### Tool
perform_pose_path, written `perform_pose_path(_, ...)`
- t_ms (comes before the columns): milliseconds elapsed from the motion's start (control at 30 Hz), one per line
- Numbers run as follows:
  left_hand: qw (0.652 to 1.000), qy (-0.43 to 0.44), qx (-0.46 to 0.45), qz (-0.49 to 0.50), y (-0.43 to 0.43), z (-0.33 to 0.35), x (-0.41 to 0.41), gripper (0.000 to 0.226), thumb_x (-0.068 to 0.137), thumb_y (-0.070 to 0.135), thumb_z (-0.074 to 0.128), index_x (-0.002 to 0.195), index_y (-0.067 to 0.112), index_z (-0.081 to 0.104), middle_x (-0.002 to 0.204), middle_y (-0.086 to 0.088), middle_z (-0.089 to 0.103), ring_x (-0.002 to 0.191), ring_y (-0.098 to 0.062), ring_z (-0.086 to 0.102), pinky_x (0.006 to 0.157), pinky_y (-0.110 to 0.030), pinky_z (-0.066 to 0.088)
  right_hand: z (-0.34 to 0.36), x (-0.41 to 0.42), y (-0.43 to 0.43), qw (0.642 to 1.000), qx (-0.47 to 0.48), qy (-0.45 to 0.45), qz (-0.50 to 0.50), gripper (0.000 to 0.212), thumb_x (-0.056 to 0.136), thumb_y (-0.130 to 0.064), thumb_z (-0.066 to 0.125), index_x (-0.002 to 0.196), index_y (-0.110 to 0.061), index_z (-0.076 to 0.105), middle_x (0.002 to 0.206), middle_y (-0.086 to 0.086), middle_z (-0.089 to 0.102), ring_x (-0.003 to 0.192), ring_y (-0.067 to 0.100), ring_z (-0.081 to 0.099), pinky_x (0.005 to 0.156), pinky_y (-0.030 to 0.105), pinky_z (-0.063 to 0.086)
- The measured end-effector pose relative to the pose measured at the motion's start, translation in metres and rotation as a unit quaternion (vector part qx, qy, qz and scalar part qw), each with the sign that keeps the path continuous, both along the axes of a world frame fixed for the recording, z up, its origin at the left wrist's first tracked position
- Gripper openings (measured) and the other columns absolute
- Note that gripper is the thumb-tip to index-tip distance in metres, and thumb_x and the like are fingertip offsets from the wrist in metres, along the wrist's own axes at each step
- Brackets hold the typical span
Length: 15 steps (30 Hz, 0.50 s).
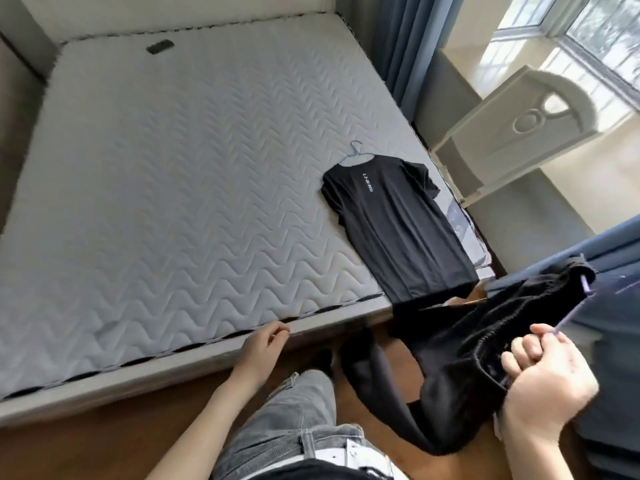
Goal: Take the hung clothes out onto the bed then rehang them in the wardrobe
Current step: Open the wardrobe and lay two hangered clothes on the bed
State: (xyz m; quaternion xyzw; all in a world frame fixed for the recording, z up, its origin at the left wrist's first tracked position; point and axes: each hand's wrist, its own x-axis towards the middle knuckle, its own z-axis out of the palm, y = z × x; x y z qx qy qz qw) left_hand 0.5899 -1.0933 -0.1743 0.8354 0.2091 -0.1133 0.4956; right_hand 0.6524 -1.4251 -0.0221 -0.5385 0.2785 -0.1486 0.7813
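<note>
A black T-shirt (pixel 391 230) is laid flat on the right near part of the bare mattress (pixel 173 185), which is quilted in a grey-white wave pattern. The shirt is short-sleeved, with a small line of pale lettering across the chest. Its collar is turned toward the far side, and its hem is draped over the near edge of the bed. It is kept on a thin blue hanger (pixel 356 152), whose hook is seen lying on the mattress just beyond the collar.

A second garment, the black trousers (pixel 460 334), is held in the air to the right of the bed's near corner. A gathered waistband of thick dark cloth is bunched at the top, and the legs are let hang toward the wooden floor (pixel 104 445). The trousers are clipped to a purple hanger (pixel 585 282), blurred in part.

The right hand (pixel 547 379) is clenched in a fist round the waistband and the hanger together. The left hand (pixel 263 344) is held at the near edge of the mattress with its fingers loosely curled and nothing in it. Whether the edge is touched cannot be told.

Grey jeans (pixel 298 410) are seen on the person's leg at the bottom. Blue curtains (pixel 401 39) are hung on the far right beside a bright window (pixel 588 32), and a white carved panel (pixel 512 133) is stood against the wall beneath it.
</note>
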Motion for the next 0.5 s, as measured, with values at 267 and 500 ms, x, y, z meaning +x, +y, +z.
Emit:
perform_pose_path(267, 0.998, -0.035, -0.01, 0.044, 0.083, 0.009, -0.073, 0.017, 0.095, 0.027, 0.05, 0.09, 0.035, 0.065, 0.095, 0.011, 0.068, 0.093, -0.003, 0.06, 0.074, -0.021, 0.042, 0.006, -0.065, 0.108, 0.997, -0.048, -0.056, -0.002, 0.025, 0.095, -0.004, 0.036, 0.075, -0.011, 0.049, 0.049, -0.012, 0.037, 0.043, 0.005, 0.032, 0.037, 0.018, 0.022)
perform_pose_path(500, 1.0, -0.007, 0.001, -0.012, 0.2, -0.008, -0.114, 0.017, 0.097, 0.027, 0.051, 0.101, 0.025, 0.067, 0.1, 0.015, 0.065, 0.094, 0.002, 0.057, 0.077, -0.02, 0.043, -0.01, -0.077, 0.218, 0.995, -0.07, -0.063, -0.036, 0.025, 0.092, -0.003, 0.035, 0.073, -0.012, 0.049, 0.047, -0.012, 0.038, 0.043, 0.006, 0.031, 0.038, 0.018, 0.022)
